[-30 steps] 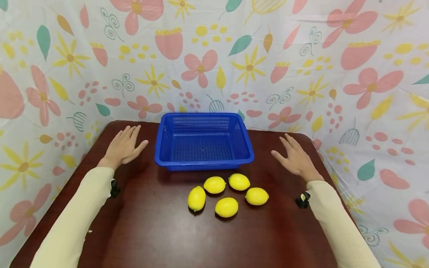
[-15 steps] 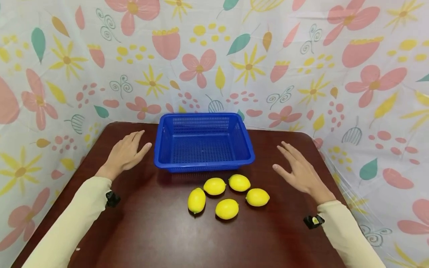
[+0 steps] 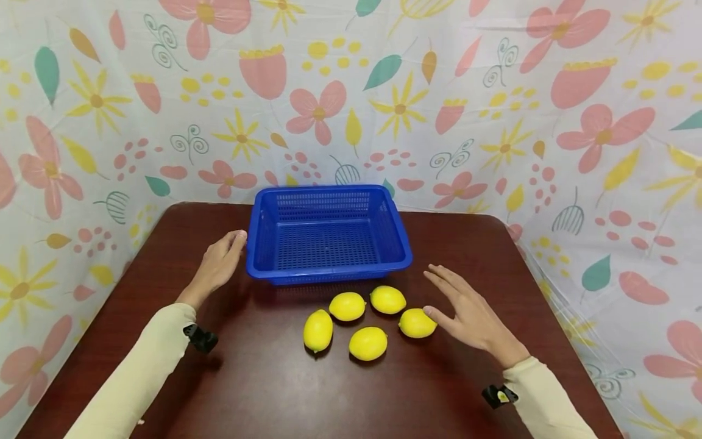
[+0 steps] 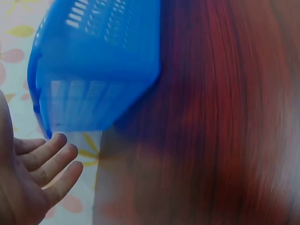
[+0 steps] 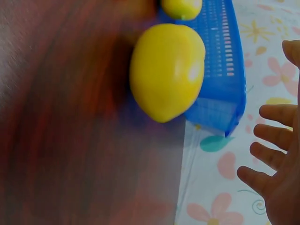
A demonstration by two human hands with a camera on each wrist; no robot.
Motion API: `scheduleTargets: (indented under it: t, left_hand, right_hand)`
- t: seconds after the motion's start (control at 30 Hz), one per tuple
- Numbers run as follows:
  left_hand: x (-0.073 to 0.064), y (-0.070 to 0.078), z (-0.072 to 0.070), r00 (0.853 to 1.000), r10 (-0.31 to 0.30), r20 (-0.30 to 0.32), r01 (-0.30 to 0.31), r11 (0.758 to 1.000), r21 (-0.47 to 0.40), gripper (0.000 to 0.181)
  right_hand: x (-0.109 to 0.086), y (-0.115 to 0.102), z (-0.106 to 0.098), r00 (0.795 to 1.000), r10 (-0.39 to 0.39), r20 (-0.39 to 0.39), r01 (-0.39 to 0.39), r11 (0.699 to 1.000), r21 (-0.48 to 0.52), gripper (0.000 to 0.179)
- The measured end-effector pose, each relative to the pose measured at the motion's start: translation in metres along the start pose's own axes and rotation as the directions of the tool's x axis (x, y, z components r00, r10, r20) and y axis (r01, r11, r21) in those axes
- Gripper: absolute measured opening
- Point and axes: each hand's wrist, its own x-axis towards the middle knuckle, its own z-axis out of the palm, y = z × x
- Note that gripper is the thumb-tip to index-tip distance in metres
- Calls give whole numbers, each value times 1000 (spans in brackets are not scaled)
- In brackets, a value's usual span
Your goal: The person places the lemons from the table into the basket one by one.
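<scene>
Left hand (image 3: 219, 262) and right hand (image 3: 473, 314) have fingers (image 5: 273, 136) loose, gripping nothing; we judge the basket (image 3: 329, 271) light, stiff, best rim-held, the rightmost lemon (image 3: 415, 324) firm, slick, best held mid-body.

A flower-printed white sheet (image 3: 406, 146) hangs behind the glossy brown table (image 3: 263, 384).

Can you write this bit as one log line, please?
left grip: beside blue basket, contact unclear | right grip: holding nothing, near rightmost lemon | all five lemons: on table, outside basket
</scene>
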Motion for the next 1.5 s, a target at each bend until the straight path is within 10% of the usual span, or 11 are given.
scheduleTargets:
  t: [0.4, 0.73, 1.0, 1.37, 1.5]
  left_hand:
    - [0, 4, 13, 986, -147, 80, 167, 907, -386, 67]
    - [0, 1, 15, 977, -155, 145, 207, 847, -489, 61]
    - [1, -3, 19, 952, -185, 242, 304, 626, -718, 63]
    - [0, -2, 19, 941, -191, 279, 338, 500, -797, 48]
    - [0, 0, 19, 940, -194, 282, 342, 495, -799, 48]
  right_hand:
    - [-21, -4, 19, 1000, -6, 0, 6, 997, 73, 72]
    - [-28, -3, 34, 1000, 7, 8, -7, 999, 52, 79]
    - [-34, -5, 44, 999, 17, 34, -19, 999, 46, 79]
    - [-28, -4, 53, 999, 7, -35, -6, 1000, 29, 67]
    - [-29, -1, 56, 998, 7, -64, -4, 999, 34, 65]
